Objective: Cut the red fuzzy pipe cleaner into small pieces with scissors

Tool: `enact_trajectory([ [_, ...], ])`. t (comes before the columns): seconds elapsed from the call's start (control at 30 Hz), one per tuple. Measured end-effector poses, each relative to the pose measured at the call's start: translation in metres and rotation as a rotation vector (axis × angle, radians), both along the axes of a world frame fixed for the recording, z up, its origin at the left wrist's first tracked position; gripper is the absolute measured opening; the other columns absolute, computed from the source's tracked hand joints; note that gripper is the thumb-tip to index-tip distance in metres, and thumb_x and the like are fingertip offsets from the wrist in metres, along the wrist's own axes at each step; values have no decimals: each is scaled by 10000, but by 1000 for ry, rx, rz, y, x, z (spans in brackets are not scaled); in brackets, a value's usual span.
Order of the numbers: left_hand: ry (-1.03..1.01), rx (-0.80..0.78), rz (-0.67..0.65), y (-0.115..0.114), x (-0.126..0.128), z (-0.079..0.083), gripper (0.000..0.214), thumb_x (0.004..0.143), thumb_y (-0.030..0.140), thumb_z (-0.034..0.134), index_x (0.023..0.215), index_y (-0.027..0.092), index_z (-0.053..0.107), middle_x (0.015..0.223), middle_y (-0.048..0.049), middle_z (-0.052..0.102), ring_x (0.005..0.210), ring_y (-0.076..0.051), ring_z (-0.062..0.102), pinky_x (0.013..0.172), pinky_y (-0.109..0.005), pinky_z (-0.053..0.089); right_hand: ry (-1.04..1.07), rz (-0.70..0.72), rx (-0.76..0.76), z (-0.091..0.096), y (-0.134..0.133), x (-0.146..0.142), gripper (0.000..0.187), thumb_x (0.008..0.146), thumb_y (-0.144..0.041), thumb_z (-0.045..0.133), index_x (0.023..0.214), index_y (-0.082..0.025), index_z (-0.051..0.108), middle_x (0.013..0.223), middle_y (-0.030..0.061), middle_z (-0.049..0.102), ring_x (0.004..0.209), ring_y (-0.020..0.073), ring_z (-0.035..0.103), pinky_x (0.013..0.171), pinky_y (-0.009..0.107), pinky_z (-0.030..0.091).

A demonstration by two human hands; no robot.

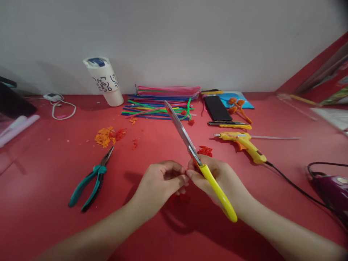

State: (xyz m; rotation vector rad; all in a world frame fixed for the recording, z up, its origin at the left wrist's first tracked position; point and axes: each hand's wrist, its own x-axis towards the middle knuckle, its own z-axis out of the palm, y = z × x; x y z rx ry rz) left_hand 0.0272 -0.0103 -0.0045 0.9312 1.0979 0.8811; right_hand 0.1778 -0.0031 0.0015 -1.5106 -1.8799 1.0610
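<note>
My left hand (pixel 163 181) is closed in a pinch at the middle of the red table, its fingertips meeting those of my right hand. Whatever lies between them is too small to make out. In my right hand (pixel 217 174) are yellow-handled scissors (pixel 219 190), blades together and pointing up and away to the left. Just beyond that hand lies a small heap of red fuzzy pieces (pixel 206 150). More red fuzzy material (pixel 181 199) shows blurred below my fingers. To the left rest teal-handled needle-nose pliers (pixel 94 183), jaws closed.
Orange fuzzy clippings (pixel 104 137) lie beyond the pliers. Coloured pipe cleaners (pixel 160 105) and a white tumbler (pixel 104 81) stand along the wall. Rightward are a phone (pixel 218 108), a utility knife (pixel 235 125) and a yellow glue gun (pixel 243 143), its black cord (pixel 296 188) running right.
</note>
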Motion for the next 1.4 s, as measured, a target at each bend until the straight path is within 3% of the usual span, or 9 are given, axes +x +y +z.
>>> enact_trajectory([
  [0.1, -74, -13, 50, 3, -6, 0, 66, 647, 162, 638, 656, 130, 582, 543, -3, 608, 433, -85, 523, 442, -194, 414, -101, 49, 60, 4, 2, 7, 205, 734, -372, 484, 659, -187, 439, 559, -40, 451, 489, 80, 387, 430, 188, 301],
  [0.23, -235, -63, 183, 8, -16, 0, 62, 668, 157, 637, 682, 126, 585, 581, -10, 631, 470, -69, 543, 470, -166, 425, -419, 73, 196, 5, 5, 18, 258, 731, -446, 491, 663, -205, 426, 505, -43, 457, 421, 89, 382, 406, 204, 259],
  [0.4, -332, -61, 293, 11, -22, 2, 26, 677, 136, 619, 665, 123, 600, 624, -16, 644, 533, -82, 582, 521, -178, 453, -659, 148, 321, -4, 4, 21, 268, 794, -452, 405, 813, -197, 483, 557, 5, 574, 453, 149, 521, 434, 229, 277],
  [0.53, -324, -12, 351, 13, -23, 3, 33, 689, 119, 595, 658, 127, 603, 596, -2, 625, 519, -77, 568, 504, -175, 443, -750, 215, 452, -14, 2, 21, 333, 826, -476, 339, 819, -180, 492, 527, 24, 585, 415, 168, 525, 413, 247, 225],
  [0.97, -302, 48, 399, 13, -25, 3, 76, 705, 116, 571, 636, 142, 591, 592, 15, 594, 535, -77, 559, 539, -190, 441, -761, 255, 602, -21, 1, 20, 328, 843, -476, 306, 741, -191, 430, 427, -8, 526, 329, 146, 470, 393, 245, 145],
  [1.4, -312, 64, 396, 13, -26, 3, 47, 715, 127, 580, 682, 140, 610, 614, 14, 599, 544, -72, 563, 546, -186, 452, -752, 251, 675, -22, -1, 21, 327, 857, -471, 303, 716, -195, 408, 413, -19, 515, 326, 153, 486, 382, 246, 175],
])
